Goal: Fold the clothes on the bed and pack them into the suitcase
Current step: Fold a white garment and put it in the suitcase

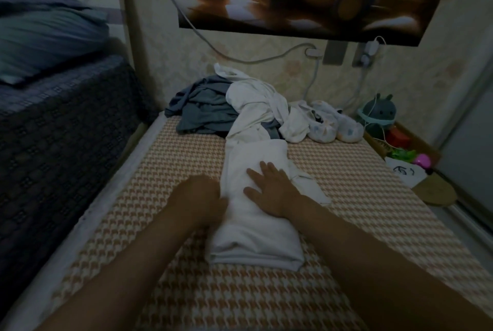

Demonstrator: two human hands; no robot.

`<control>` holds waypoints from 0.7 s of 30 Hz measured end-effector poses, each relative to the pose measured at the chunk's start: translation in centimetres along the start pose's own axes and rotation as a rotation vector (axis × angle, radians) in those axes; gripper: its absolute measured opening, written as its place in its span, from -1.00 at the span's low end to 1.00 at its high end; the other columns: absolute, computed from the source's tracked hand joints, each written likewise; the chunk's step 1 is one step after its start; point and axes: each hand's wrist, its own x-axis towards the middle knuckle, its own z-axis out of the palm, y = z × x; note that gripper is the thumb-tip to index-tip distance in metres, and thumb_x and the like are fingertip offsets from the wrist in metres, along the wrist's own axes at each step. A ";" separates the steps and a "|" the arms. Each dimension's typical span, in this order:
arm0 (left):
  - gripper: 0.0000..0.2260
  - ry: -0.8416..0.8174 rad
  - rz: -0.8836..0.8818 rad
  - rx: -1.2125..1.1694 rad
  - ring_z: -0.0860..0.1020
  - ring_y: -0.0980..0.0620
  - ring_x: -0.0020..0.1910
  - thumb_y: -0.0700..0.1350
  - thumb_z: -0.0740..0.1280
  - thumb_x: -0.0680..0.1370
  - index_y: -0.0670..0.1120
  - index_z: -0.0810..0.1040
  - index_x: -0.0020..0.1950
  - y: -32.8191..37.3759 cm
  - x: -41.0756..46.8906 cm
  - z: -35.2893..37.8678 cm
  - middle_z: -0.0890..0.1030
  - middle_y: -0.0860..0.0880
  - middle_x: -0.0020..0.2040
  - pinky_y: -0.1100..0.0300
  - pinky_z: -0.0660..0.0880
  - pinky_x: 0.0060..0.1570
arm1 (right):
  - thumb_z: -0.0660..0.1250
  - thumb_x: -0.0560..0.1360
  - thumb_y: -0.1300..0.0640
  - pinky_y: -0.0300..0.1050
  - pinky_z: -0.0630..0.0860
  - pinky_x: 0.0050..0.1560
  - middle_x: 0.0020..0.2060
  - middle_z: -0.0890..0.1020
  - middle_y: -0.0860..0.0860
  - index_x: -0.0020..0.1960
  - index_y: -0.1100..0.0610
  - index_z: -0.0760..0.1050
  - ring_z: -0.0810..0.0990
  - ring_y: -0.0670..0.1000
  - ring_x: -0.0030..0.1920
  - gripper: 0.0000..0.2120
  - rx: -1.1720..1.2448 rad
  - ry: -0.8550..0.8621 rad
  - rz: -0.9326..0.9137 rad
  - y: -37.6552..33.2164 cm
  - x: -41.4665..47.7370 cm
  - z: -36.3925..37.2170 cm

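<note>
Two hands work the nearest piece, a white garment (256, 240) folded into a long strip on the bed (360, 192). The right hand (269, 186) lies flat on it, fingers straight and spread. The left hand (202, 197) sits at its left edge, too blurred to tell whether it grips. The cloth looks light, soft and limp, so it will likely sag unless taken by the folded edges or scooped from beneath. Farther back, a grey-blue garment (202, 112) and more white clothes (256, 98) lie heaped, unfolded. No suitcase shows.

Left hand (202, 197), right hand (269, 189) touch folded white garment (256, 237).
</note>
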 end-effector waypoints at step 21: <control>0.00 -0.244 0.445 0.134 -0.10 0.13 0.52 0.57 0.09 0.33 0.05 -0.13 0.59 -0.2 -6.0 4.2 -0.14 0.13 0.56 0.12 -0.04 0.51 | 0.32 0.43 -0.27 -0.05 -0.11 0.55 0.57 -0.14 -0.07 0.59 -0.04 -0.17 -0.18 -0.06 0.55 -0.05 -0.042 -0.136 -0.198 0.3 -13.5 -0.4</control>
